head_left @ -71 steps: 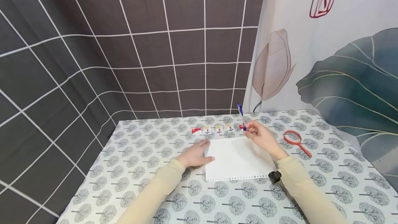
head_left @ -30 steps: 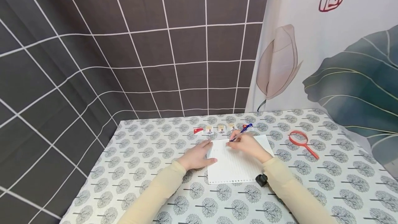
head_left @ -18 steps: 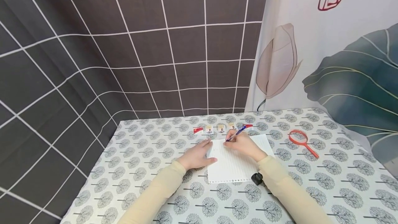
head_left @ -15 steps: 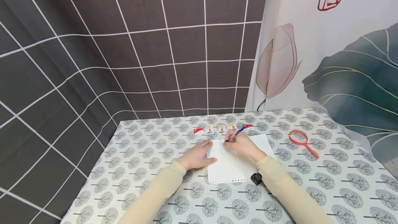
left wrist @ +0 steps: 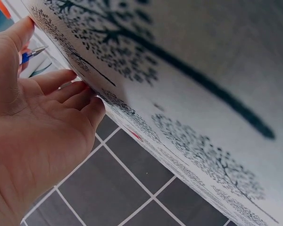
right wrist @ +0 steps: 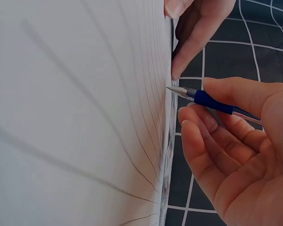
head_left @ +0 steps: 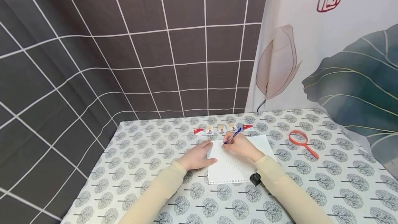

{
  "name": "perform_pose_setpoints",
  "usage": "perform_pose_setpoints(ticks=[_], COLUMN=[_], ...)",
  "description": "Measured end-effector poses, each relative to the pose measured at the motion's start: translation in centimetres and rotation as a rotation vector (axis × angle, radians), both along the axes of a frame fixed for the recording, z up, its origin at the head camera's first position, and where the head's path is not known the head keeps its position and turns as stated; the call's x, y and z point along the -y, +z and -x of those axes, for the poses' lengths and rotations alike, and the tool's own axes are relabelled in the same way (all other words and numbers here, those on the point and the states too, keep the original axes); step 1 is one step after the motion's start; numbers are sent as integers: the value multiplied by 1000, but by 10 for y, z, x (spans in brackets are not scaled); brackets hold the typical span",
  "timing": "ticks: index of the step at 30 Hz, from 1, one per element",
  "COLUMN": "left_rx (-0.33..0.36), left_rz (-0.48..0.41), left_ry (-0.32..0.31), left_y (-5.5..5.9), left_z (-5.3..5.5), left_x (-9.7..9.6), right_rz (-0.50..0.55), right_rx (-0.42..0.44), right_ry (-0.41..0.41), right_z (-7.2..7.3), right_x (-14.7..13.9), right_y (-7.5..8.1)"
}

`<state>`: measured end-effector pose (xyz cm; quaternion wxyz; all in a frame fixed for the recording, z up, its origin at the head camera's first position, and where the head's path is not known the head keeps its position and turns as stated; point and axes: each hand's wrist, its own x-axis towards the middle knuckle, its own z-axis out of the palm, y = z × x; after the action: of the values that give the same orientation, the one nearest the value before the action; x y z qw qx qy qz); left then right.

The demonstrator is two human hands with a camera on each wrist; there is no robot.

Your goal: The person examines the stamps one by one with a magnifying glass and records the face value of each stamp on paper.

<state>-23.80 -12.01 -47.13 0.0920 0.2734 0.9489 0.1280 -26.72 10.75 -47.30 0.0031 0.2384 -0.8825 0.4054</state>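
Observation:
A sheet of white lined paper point(head_left: 230, 168), with punched holes along its near edge, lies on the table. On its left edge rests my left hand point(head_left: 196, 156), fingers spread and straight, thumb over the sheet. My right hand point(head_left: 242, 147) pinches a blue ballpoint pen point(head_left: 237, 131) above the upper left part of the paper. In the right wrist view the pen point(right wrist: 208, 100) points its metal tip at the lined surface, at or very near it. The left wrist view shows the left fingers at the sheet's edge and the pen tip beyond them.
Behind the paper lies a row of several small cards, with a red-and-white card point(head_left: 198, 131) at the left end and another red card point(head_left: 247, 127) at the right. A red magnifying glass point(head_left: 312, 152) lies to the right. The tree-patterned cloth point(head_left: 140, 161) covers the table.
My right hand has come down from beyond the paper's far edge onto its upper left, then shifted slightly left. The pen has tilted from upright. The left hand stays put.

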Motion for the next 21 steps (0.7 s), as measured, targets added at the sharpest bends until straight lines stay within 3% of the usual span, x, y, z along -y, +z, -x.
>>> perform_pose_setpoints(ticks=[21], left_rx=[2], left_rz=[4], left_ry=[8], left_y=[0], left_z=[-1], left_x=[0], right_rz=[22], right_rx=[50], right_ry=[-3], right_z=[-8], right_x=[2], right_y=[7])
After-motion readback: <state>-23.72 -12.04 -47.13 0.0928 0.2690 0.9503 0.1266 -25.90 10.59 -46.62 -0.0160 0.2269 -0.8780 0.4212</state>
